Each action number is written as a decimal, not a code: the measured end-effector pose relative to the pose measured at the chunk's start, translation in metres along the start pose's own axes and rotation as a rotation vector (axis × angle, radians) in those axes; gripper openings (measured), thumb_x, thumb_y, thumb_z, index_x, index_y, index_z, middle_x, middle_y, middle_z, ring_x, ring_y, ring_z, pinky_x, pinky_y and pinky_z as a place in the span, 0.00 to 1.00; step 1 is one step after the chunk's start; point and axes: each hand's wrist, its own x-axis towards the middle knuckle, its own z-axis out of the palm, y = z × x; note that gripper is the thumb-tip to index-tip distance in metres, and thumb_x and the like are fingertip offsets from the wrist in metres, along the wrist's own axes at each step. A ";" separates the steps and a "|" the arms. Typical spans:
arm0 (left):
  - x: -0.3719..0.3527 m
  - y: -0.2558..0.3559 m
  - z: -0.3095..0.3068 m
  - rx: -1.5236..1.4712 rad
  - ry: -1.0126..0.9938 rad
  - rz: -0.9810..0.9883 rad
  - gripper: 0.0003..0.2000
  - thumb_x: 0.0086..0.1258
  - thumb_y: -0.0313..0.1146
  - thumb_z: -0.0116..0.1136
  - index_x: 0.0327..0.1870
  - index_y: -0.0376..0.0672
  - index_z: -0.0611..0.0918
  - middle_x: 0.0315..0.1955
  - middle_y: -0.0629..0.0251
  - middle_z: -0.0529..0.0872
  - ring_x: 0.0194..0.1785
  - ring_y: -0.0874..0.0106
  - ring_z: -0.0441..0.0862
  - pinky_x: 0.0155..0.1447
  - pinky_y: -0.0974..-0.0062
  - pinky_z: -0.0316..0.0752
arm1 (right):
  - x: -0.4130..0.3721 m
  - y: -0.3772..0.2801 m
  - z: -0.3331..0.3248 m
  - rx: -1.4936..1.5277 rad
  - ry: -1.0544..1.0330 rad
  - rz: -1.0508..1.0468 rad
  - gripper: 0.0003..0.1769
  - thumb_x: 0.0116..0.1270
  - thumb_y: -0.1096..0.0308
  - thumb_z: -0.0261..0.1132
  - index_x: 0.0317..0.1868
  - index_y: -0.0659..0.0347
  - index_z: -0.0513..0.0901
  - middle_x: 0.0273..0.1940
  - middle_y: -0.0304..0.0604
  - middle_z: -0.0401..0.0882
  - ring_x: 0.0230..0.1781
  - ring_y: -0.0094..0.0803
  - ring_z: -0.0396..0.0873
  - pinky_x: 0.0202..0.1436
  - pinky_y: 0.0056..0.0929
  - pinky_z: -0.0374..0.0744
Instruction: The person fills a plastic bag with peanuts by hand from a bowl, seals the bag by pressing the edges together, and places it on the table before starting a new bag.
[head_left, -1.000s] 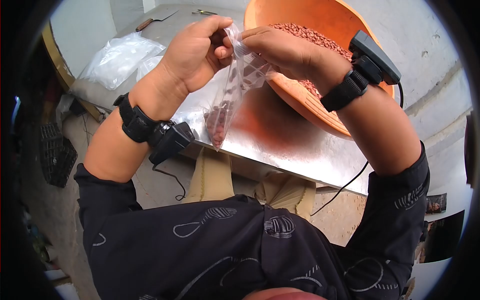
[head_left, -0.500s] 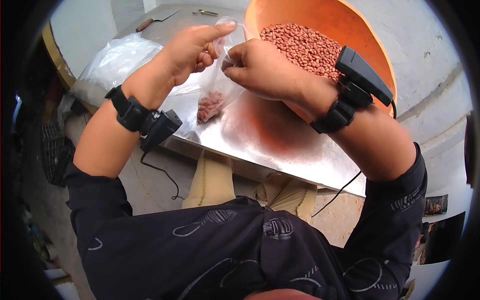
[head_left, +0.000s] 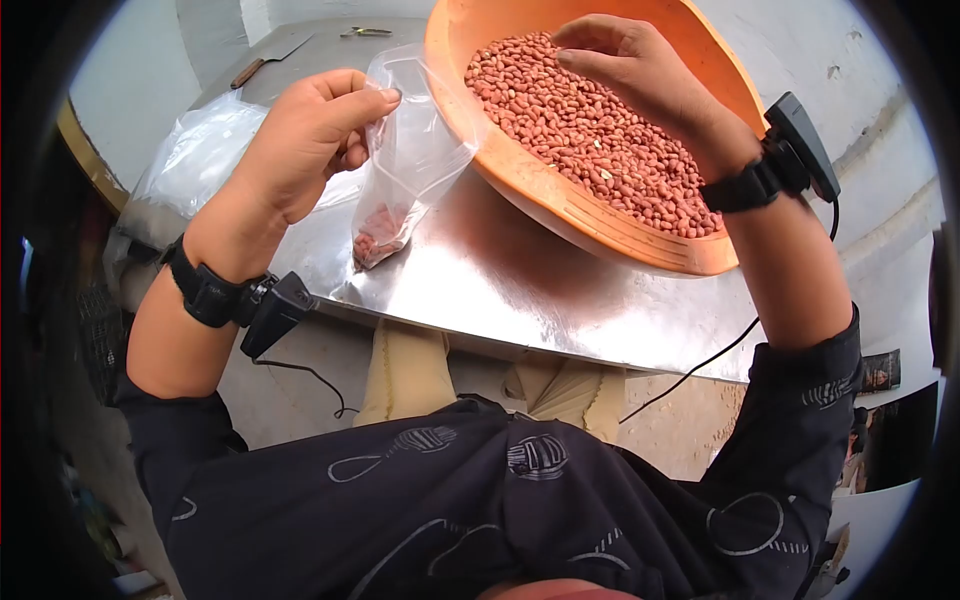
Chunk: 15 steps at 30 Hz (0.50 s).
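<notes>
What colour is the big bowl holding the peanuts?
The bowl is orange; the head view shows it.

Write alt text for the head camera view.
A person's left hand holds up a clear plastic bag with a few peanuts at the bottom, beside an orange bowl full of peanuts on a metal table. The right hand reaches into the bowl, fingers on the peanuts.

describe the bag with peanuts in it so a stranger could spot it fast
Start at the big orange bowl on the metal table. Just left of its rim, the left hand holds up a small clear bag. Unlike the pile of bags lying further left, it hangs open with a few peanuts at the bottom.
</notes>
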 end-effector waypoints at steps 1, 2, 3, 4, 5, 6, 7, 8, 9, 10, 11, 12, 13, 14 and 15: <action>0.000 0.000 0.000 -0.008 0.001 -0.009 0.09 0.62 0.36 0.61 0.26 0.44 0.77 0.19 0.76 0.75 0.20 0.86 0.68 0.25 0.89 0.62 | 0.005 0.035 -0.012 -0.085 -0.023 0.093 0.17 0.65 0.62 0.61 0.48 0.67 0.78 0.40 0.39 0.80 0.44 0.24 0.76 0.49 0.23 0.74; 0.001 0.000 -0.001 -0.015 0.004 -0.017 0.08 0.62 0.36 0.61 0.27 0.44 0.77 0.19 0.76 0.75 0.20 0.87 0.68 0.24 0.89 0.62 | 0.003 0.060 -0.023 -0.103 -0.072 0.179 0.22 0.64 0.59 0.63 0.52 0.67 0.76 0.42 0.43 0.80 0.45 0.28 0.76 0.49 0.26 0.74; 0.000 0.000 -0.002 -0.022 0.007 -0.020 0.08 0.62 0.36 0.61 0.27 0.44 0.77 0.19 0.76 0.76 0.20 0.87 0.68 0.24 0.89 0.62 | 0.001 0.078 -0.033 -0.238 -0.143 0.270 0.25 0.63 0.57 0.64 0.53 0.67 0.74 0.45 0.46 0.79 0.46 0.32 0.76 0.50 0.27 0.74; -0.001 0.000 -0.001 -0.042 0.017 -0.031 0.07 0.62 0.35 0.60 0.28 0.43 0.77 0.20 0.76 0.77 0.19 0.87 0.68 0.24 0.90 0.62 | -0.002 0.095 -0.042 -0.369 -0.216 0.362 0.28 0.61 0.55 0.64 0.55 0.67 0.73 0.47 0.49 0.78 0.48 0.35 0.76 0.52 0.29 0.73; -0.003 0.000 0.001 -0.081 0.018 -0.040 0.06 0.62 0.34 0.59 0.29 0.43 0.77 0.21 0.75 0.77 0.19 0.87 0.68 0.24 0.90 0.62 | -0.006 0.115 -0.049 -0.448 -0.287 0.401 0.30 0.61 0.54 0.65 0.56 0.66 0.73 0.50 0.51 0.77 0.50 0.39 0.76 0.53 0.31 0.73; -0.006 0.000 0.003 -0.119 0.018 -0.050 0.06 0.62 0.34 0.59 0.30 0.43 0.77 0.21 0.75 0.78 0.19 0.87 0.68 0.24 0.90 0.62 | -0.009 0.126 -0.053 -0.527 -0.358 0.440 0.32 0.60 0.52 0.65 0.57 0.66 0.72 0.52 0.52 0.76 0.52 0.42 0.75 0.55 0.33 0.72; -0.007 -0.002 0.004 -0.159 0.018 -0.063 0.06 0.63 0.34 0.58 0.31 0.42 0.77 0.22 0.75 0.78 0.19 0.88 0.68 0.24 0.90 0.62 | -0.010 0.136 -0.058 -0.596 -0.393 0.493 0.32 0.60 0.52 0.64 0.58 0.66 0.72 0.54 0.53 0.75 0.53 0.42 0.75 0.56 0.33 0.72; -0.007 -0.005 0.002 -0.181 0.011 -0.050 0.06 0.64 0.33 0.55 0.34 0.41 0.78 0.23 0.74 0.79 0.19 0.88 0.68 0.23 0.90 0.61 | -0.012 0.147 -0.061 -0.665 -0.430 0.547 0.33 0.60 0.51 0.64 0.58 0.66 0.71 0.55 0.53 0.74 0.54 0.43 0.74 0.58 0.34 0.71; -0.007 -0.008 -0.001 -0.213 0.000 -0.028 0.06 0.64 0.33 0.55 0.34 0.41 0.78 0.23 0.73 0.79 0.19 0.87 0.68 0.23 0.90 0.61 | -0.014 0.152 -0.063 -0.734 -0.467 0.600 0.33 0.60 0.51 0.64 0.59 0.66 0.71 0.56 0.54 0.73 0.55 0.44 0.74 0.59 0.34 0.70; -0.007 -0.012 -0.005 -0.246 -0.009 -0.005 0.06 0.65 0.33 0.54 0.34 0.40 0.77 0.23 0.73 0.79 0.19 0.87 0.68 0.23 0.89 0.61 | -0.014 0.157 -0.064 -0.817 -0.539 0.619 0.35 0.60 0.49 0.62 0.62 0.64 0.69 0.58 0.53 0.72 0.56 0.44 0.73 0.55 0.38 0.75; -0.007 -0.015 -0.006 -0.281 -0.018 0.017 0.06 0.65 0.33 0.53 0.34 0.40 0.77 0.23 0.72 0.79 0.19 0.87 0.67 0.22 0.89 0.61 | -0.016 0.162 -0.065 -0.754 -0.510 0.678 0.36 0.59 0.46 0.62 0.61 0.64 0.70 0.58 0.53 0.72 0.57 0.45 0.72 0.57 0.39 0.73; -0.007 -0.014 -0.004 -0.288 -0.023 0.010 0.06 0.65 0.32 0.53 0.33 0.40 0.77 0.23 0.72 0.79 0.19 0.87 0.67 0.23 0.89 0.60 | -0.018 0.153 -0.062 -0.691 -0.481 0.736 0.37 0.59 0.44 0.61 0.61 0.63 0.70 0.57 0.53 0.73 0.58 0.46 0.72 0.59 0.40 0.71; -0.010 -0.009 -0.003 -0.296 -0.027 0.004 0.06 0.66 0.32 0.52 0.33 0.40 0.76 0.23 0.71 0.79 0.19 0.86 0.67 0.23 0.89 0.60 | -0.019 0.148 -0.060 -0.629 -0.452 0.791 0.38 0.58 0.41 0.61 0.60 0.63 0.71 0.57 0.53 0.73 0.58 0.46 0.71 0.60 0.41 0.69; -0.011 -0.007 -0.001 -0.301 -0.030 -0.002 0.06 0.66 0.32 0.52 0.32 0.40 0.76 0.22 0.71 0.78 0.19 0.86 0.67 0.23 0.89 0.60 | -0.018 0.172 -0.058 -0.674 -0.451 0.711 0.40 0.59 0.41 0.61 0.63 0.62 0.67 0.55 0.52 0.75 0.56 0.45 0.73 0.57 0.42 0.72; -0.010 -0.007 0.000 -0.314 -0.045 -0.005 0.06 0.66 0.32 0.52 0.32 0.40 0.76 0.22 0.71 0.78 0.19 0.86 0.67 0.23 0.89 0.60 | -0.015 0.167 -0.053 -0.614 -0.476 0.740 0.41 0.59 0.41 0.61 0.64 0.62 0.65 0.54 0.53 0.75 0.56 0.45 0.73 0.55 0.41 0.73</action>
